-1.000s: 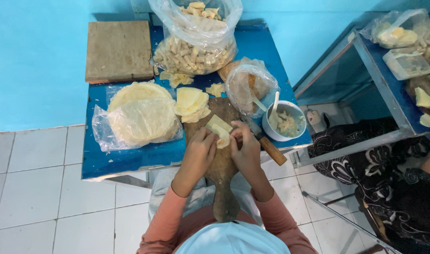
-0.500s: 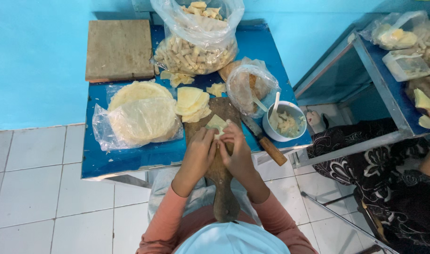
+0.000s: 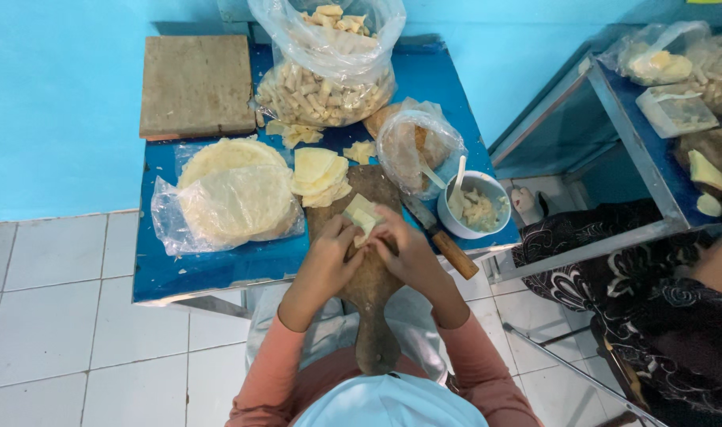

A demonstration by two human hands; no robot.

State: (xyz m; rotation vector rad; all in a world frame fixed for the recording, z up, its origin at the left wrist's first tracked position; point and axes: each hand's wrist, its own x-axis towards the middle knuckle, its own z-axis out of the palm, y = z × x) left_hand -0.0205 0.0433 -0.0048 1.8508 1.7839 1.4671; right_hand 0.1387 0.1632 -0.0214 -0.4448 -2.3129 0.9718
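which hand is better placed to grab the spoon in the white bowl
Right, probably. The right hand is on the wrapper beside the left hand, but it sits on the bowl's side of the board, so it is nearer the spoon. The left would have to cross over it.

Bright, even, diffuse light; soft short shadows under the bench [image 3: 218, 277]; mild glare on plastic bags [image 3: 329, 47]; sharp focus centrally, slight wide-angle distortion at edges.

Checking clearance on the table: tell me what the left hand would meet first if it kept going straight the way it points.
Probably the stack of cut wrapper pieces just beyond the left hand, though height is hard to judge from above.
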